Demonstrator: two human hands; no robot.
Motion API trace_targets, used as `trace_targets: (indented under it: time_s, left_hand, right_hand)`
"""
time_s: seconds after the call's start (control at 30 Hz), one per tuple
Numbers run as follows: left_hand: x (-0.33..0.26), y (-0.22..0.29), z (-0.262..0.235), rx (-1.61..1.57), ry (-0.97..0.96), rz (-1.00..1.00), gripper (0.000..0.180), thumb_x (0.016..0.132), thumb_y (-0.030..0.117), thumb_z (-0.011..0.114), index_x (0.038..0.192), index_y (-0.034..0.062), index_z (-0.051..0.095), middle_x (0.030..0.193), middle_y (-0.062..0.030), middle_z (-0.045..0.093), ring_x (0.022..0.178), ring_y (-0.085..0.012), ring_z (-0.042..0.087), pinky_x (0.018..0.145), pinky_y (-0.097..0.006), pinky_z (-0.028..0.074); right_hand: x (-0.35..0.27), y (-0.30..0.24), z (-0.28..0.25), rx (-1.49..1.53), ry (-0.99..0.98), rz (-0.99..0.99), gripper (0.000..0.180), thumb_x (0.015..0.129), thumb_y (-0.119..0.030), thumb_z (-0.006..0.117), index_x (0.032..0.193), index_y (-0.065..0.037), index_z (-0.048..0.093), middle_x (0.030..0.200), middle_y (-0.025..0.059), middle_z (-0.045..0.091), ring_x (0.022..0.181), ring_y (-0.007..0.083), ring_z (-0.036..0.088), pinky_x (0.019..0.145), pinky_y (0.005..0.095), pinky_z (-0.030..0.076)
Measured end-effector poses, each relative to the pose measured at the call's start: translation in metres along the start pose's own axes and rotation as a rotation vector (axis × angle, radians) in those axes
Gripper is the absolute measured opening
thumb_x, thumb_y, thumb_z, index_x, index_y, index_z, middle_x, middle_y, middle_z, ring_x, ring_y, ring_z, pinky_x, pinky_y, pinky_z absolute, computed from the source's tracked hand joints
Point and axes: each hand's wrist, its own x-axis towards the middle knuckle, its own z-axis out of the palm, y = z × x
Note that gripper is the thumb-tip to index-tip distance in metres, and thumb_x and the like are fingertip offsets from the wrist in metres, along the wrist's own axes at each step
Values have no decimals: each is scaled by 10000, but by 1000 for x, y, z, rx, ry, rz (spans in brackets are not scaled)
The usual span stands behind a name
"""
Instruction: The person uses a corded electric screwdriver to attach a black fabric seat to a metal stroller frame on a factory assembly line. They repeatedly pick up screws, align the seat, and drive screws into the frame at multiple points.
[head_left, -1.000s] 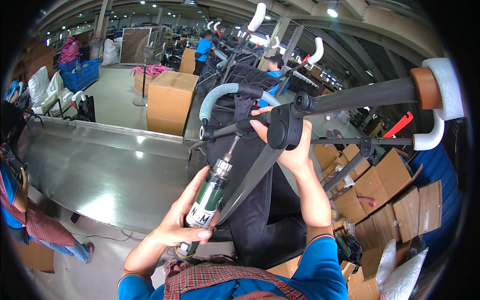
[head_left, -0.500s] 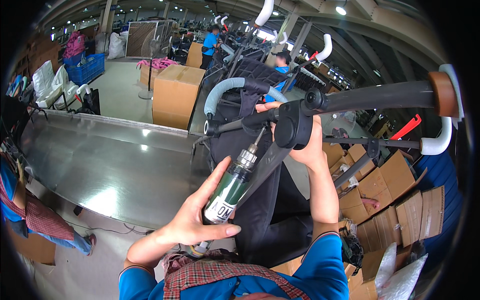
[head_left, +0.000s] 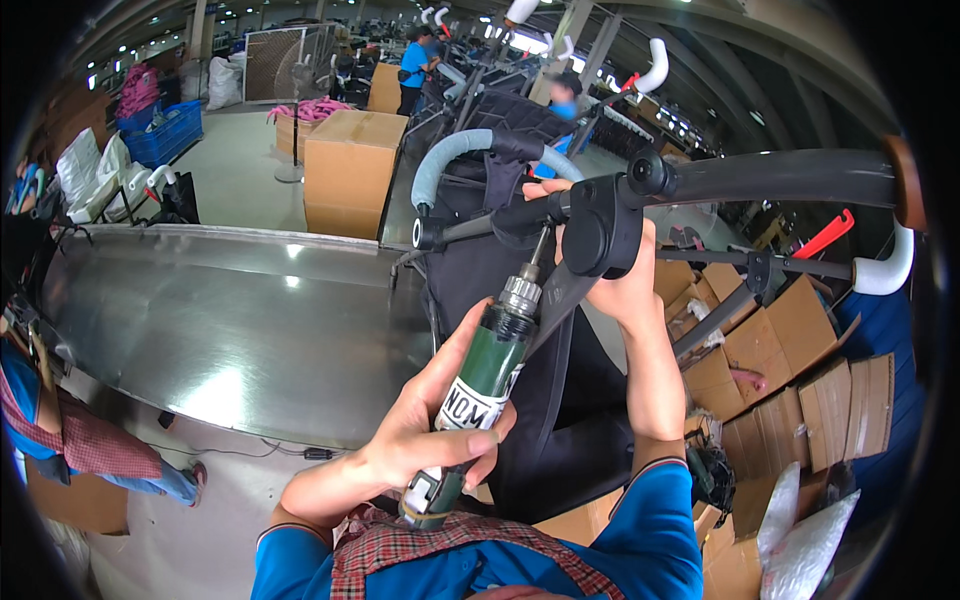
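My left hand (head_left: pixel 430 425) grips a green power screwdriver (head_left: pixel 482 378) with a silver collar; its bit points up against the black stroller frame (head_left: pixel 780 178). My right hand (head_left: pixel 620 285) wraps the frame's tube just behind the black hinge joint (head_left: pixel 603 227), fingers reaching over the top. The stroller's black fabric seat (head_left: pixel 570 390) hangs below the joint, and a grey padded bar (head_left: pixel 450 160) arches at its far side.
A shiny steel table (head_left: pixel 230 320) spans the left. Cardboard boxes (head_left: pixel 345 170) stand behind it, flattened cardboard (head_left: pixel 800 370) piles at the right. Another person's leg and sleeve (head_left: pixel 60 440) show at the left edge. People in blue work far back (head_left: pixel 412 65).
My left hand has raised the screwdriver and swung it right, bringing the bit up to the frame near the hinge. My right hand keeps its hold on the frame.
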Motion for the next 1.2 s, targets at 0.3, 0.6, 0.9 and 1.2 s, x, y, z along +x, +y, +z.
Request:
trace_targets:
  time_s: [0.3,0.6,0.9,1.2]
  left_hand:
    - [-62,-6,-54,-225,13,-44,1350,603,17,837,1607,293,-22,912,-286,547,506,-275,597,434,-336,496]
    - [-55,-76,-38,36,-140,-476,1284,694,29,841,1612,101,-55,993,-184,616,652,-166,617,572,-299,515]
    - [-47,-128,-21,-12,-66,-340,1305,643,-32,784,1618,185,-56,930,-196,588,592,-187,636,517,-290,539]
    - [-54,-134,1,360,-29,-308,1207,752,82,810,1624,178,-18,992,-165,614,663,-162,620,584,-271,529]
  right_hand:
    - [-62,-3,-44,38,-1,243,389,883,-97,738,1248,-15,627,1122,127,738,1011,237,728,886,350,566]
    - [-342,17,-161,178,31,1138,123,981,-5,563,1050,29,659,908,39,705,847,106,656,813,273,542]
    - [-541,-8,-145,-453,-513,1437,204,823,-174,720,988,-55,731,956,137,743,901,293,719,806,382,562]
    - [-696,28,-110,-640,-239,1169,337,948,-384,636,980,-54,697,808,198,694,709,374,669,608,486,518]
